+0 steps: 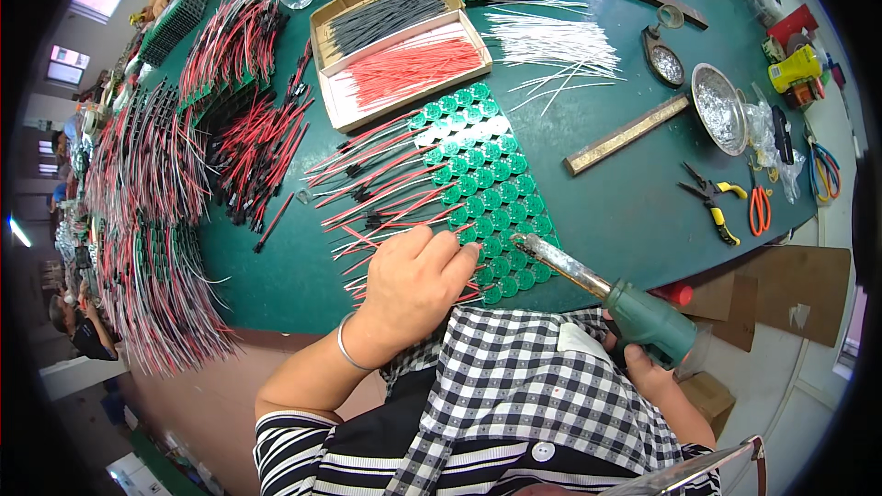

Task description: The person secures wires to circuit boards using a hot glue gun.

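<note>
Round green circuit boards (503,195) lie in a joined panel on the table before me, with pairs of red and white wires (381,179) running off its left side. At the panel's near left part, my left hand (413,280) is closed in a pinch; a red wire shows at its fingertips, which are partly hidden. My right hand (648,369) grips the green handle of a soldering iron (648,321), and its fingers are mostly behind the handle. The iron's metal barrel slants up and left, its tip over the panel's right part, close to the boards.
A divided cardboard box (404,46) holds black and red wires. White wires (556,46) lie right of it. Wired boards (152,165) are heaped at left. A metal bowl (719,108), metal bar (627,135), pliers (712,202) and orange-handled cutters (760,209) lie at right.
</note>
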Demonstrator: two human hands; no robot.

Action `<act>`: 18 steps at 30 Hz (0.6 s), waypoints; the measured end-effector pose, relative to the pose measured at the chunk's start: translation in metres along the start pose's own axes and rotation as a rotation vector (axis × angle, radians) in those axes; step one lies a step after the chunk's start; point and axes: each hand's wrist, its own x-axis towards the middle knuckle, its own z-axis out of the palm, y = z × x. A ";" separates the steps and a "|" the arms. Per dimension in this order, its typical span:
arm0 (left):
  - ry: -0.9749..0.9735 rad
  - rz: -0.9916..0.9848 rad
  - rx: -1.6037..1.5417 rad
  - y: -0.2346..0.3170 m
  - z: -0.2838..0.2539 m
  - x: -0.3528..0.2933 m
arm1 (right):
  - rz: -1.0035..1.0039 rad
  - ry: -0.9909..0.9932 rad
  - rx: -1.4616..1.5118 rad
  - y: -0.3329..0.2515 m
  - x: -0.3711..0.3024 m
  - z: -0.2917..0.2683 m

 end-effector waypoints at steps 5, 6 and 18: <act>0.007 -0.003 0.002 0.001 0.000 -0.001 | -0.008 -0.015 -0.028 -0.002 0.000 -0.001; 0.009 -0.004 0.000 0.001 0.000 -0.001 | -0.005 -0.015 0.017 -0.003 0.001 -0.001; 0.018 0.021 -0.063 0.010 -0.007 -0.007 | -0.040 -0.041 -0.023 0.009 -0.008 -0.004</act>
